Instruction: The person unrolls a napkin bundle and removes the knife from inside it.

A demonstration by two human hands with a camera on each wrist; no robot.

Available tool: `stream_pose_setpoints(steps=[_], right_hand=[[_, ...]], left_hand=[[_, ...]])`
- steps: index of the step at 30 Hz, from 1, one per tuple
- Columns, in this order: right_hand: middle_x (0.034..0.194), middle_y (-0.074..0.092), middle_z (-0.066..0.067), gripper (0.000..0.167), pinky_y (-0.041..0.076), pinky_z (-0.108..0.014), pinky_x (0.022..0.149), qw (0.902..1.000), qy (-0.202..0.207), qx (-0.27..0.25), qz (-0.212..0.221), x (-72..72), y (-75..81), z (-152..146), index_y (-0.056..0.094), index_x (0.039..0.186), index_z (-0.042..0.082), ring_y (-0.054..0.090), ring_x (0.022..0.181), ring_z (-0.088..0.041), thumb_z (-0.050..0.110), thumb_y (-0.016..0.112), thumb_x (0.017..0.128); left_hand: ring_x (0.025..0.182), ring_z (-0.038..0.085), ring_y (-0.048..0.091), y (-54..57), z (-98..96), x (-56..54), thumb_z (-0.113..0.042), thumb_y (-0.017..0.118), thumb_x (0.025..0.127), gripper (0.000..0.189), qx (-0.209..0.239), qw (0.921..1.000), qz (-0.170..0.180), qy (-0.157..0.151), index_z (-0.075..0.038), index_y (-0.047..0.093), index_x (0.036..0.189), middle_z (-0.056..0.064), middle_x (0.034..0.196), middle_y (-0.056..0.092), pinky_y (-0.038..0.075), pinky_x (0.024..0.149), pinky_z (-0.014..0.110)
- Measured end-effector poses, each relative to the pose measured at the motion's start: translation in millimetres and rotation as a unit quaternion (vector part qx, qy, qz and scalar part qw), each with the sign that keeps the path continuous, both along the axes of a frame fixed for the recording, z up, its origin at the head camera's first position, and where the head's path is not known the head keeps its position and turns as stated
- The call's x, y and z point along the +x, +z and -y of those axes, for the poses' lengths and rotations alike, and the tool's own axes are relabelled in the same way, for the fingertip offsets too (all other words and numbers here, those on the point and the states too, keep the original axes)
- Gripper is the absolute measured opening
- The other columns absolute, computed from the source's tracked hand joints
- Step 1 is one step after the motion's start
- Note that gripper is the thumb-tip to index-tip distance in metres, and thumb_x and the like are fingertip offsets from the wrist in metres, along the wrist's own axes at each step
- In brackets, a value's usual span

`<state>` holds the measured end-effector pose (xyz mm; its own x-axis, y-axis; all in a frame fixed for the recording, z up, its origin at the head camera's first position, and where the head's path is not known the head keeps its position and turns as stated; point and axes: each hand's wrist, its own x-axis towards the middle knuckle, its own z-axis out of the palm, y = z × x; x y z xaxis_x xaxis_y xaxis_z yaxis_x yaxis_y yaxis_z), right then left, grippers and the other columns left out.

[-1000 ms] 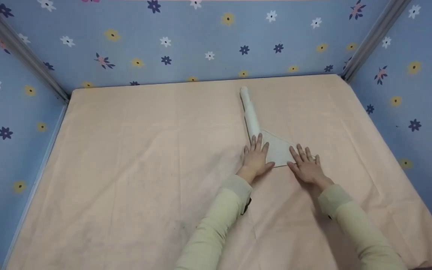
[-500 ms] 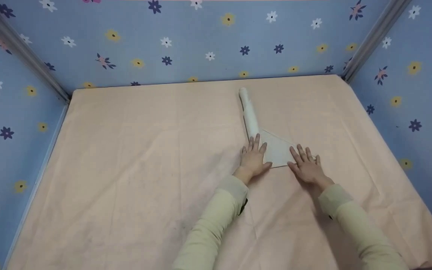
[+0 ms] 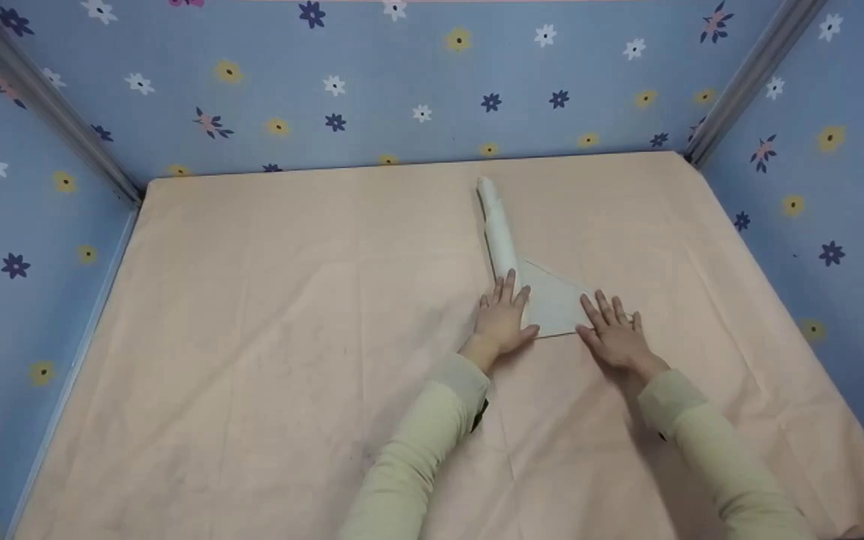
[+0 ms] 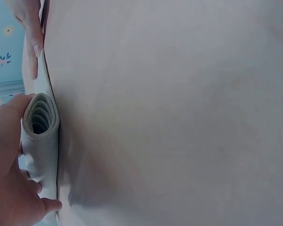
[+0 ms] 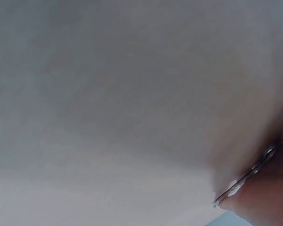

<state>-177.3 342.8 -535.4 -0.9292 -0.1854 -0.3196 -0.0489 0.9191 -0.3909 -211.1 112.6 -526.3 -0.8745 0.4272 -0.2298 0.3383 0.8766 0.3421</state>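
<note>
A pale grey-green cloth (image 3: 550, 304) lies partly rolled up, with its roll (image 3: 499, 234) pointing toward the back wall. My left hand (image 3: 501, 321) rests over the near end of the roll, fingers spread and thumb out over the flat part. In the left wrist view, the roll's spiral end (image 4: 41, 117) shows several layers beside the thumb. My right hand (image 3: 613, 334) presses down on the flat corner with fingers spread, hiding that corner. In the right wrist view, the cloth's thin edge (image 5: 247, 176) runs along the hand.
Both hands work on a peach-coloured sheet (image 3: 274, 315) with light creases. Blue flowered panels stand along the back (image 3: 379, 67), the left and the right, joined by grey corner posts (image 3: 751, 75).
My left hand has slid slightly left and toward me, and the roll has moved left with it. More flat cloth shows between the hands. My right hand has stayed in place.
</note>
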Motion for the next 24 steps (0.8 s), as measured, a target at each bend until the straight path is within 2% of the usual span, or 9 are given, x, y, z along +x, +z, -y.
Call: stream_pose_setpoints(steps=[12, 24], right_hand=[[0.172, -0.005, -0.03, 0.067, -0.011, -0.077, 0.122, 1.0, -0.002, 0.0, 0.006, -0.8, -0.8, 0.0, 0.008, 0.166, -0.001, -0.009, 0.157, -0.057, 0.035, 0.032, 0.114], [0.172, -0.004, -0.03, 0.069, -0.011, -0.076, 0.123, 1.0, 0.001, -0.005, 0.003, -0.3, -2.2, -2.3, 0.009, 0.166, -0.001, -0.009, 0.158, -0.055, 0.036, 0.034, 0.114]], left_hand=[[0.164, 0.031, 0.013, 0.9, 11.5, 0.3, -0.049, 0.053, 0.107, 0.075, 0.018, 0.9998, 0.01, -0.004, -0.015, 0.026, 0.167, 0.016, 0.177, 0.005, 0.025, 0.131, 0.052], [0.163, 0.033, 0.017, 0.2, 17.7, 2.7, -0.049, 0.052, 0.107, 0.074, 0.015, 0.9998, -0.011, -0.007, -0.013, 0.027, 0.167, 0.019, 0.176, 0.011, 0.03, 0.129, 0.055]])
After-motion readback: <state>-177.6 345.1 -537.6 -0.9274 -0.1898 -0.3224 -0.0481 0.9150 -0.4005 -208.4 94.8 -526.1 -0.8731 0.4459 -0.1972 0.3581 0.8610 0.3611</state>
